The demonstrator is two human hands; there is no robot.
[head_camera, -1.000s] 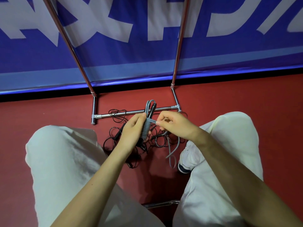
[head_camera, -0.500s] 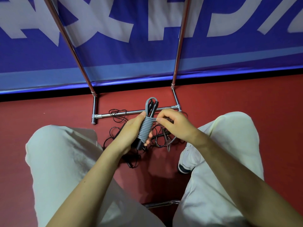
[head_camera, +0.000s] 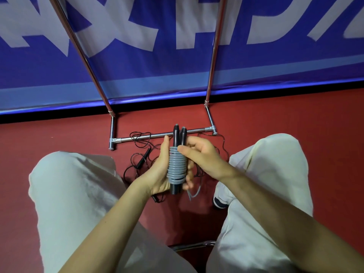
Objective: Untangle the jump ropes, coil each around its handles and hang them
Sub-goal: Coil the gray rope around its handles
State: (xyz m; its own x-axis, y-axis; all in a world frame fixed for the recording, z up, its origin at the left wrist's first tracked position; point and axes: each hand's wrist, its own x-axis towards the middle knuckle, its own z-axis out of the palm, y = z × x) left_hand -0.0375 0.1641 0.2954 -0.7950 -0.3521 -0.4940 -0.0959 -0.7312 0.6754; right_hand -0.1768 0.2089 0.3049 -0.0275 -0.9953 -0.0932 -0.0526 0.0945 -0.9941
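Cradling the pair of black cylindrical jump-rope handles wound in thick grey rubbery cord, the left hand wraps them from the left, fingers curled behind. The right hand presses in from the right, thumb and fingertips on the upper turns; both hands meet on the bundle. It looks light and firm at the core (handles rigid, cord springy), so the coil likely loosens unless pinned. A short grey tail dangles below the hands; best held across the middle turns while it is tucked. Beyond and beneath the hands, thin black jump ropes lie tangled on the red floor, over the chrome rack's base bar.
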